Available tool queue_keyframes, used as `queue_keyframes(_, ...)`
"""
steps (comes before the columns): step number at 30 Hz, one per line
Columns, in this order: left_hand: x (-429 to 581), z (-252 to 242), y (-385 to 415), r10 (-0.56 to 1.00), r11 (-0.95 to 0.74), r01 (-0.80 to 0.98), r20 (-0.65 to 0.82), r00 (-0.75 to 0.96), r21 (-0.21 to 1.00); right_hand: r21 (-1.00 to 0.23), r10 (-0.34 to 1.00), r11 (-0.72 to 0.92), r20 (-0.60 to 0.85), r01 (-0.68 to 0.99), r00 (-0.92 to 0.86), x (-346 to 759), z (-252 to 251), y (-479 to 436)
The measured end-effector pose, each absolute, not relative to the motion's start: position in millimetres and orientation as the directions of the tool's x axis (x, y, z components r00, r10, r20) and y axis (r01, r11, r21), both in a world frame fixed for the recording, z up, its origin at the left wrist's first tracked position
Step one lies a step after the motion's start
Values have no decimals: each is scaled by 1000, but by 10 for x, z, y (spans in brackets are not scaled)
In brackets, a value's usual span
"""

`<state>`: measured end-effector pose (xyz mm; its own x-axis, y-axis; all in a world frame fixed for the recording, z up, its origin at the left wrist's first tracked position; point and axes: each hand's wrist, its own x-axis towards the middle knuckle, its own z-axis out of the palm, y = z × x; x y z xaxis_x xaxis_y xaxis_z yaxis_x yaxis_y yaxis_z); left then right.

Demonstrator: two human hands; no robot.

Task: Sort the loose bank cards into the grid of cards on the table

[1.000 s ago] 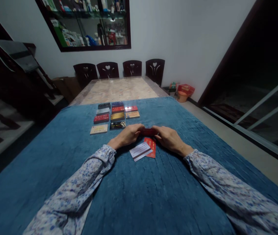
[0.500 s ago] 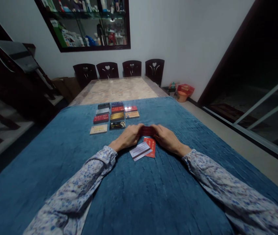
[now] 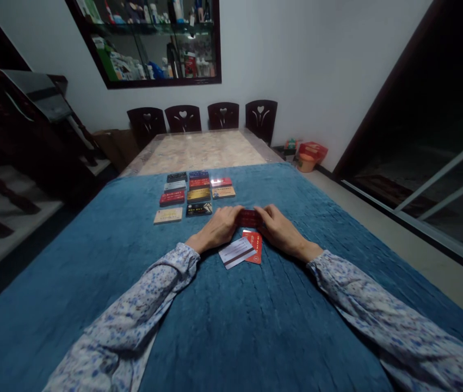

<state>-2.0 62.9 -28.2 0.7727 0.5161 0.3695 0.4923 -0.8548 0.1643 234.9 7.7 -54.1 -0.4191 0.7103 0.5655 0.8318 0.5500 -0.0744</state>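
Between my two hands is a stack of dark red cards (image 3: pixel 249 218), standing over the blue cloth. My left hand (image 3: pixel 222 224) is closed on its left end, and my right hand (image 3: pixel 277 228) grips the right end with thumb and fingers. Just in front of the stack lie two loose cards: a white card with a dark stripe (image 3: pixel 237 252) overlaps a red card with gold print (image 3: pixel 256 248). To the left and farther off, several card piles sit in columns, among them a cream one (image 3: pixel 168 215) and a black one (image 3: pixel 199 209).
The blue cloth (image 3: pixel 198 326) covers the near part of a marble-patterned table (image 3: pixel 202 149). Dark wooden chairs (image 3: pixel 223 115) stand at its far end. An orange bucket with a red bag (image 3: pixel 308 161) is on the floor at the right, near a dark doorway.
The view has shifted slightly, so everything sits a little farther right. Both hands keep hold of the dark red cards; the right thumb and fingers look slightly more raised.
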Motion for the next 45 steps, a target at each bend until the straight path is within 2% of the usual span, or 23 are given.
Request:
queue_keyframes(6,-17,-270,624,480,-874,460,417,772,155,-74,694,568,579,820,-428,2351,-532,80)
queue_keyframes(21,-26,-159,597,519,-834,552,361,775,14,11,657,541,618,841,-431,2360,-457,59)
queue_keyframes(26,-86,-113,594,503,-828,561,418,757,-19,28,638,532,644,847,-422,2334,-384,56)
queue_keyframes(33,-210,-26,549,532,-798,602,440,723,-25,67,642,548,605,834,-471,2235,-262,97)
queue_keyframes(45,-738,94,649,611,-728,686,439,659,-17,54,647,630,515,775,-562,1778,-23,419)
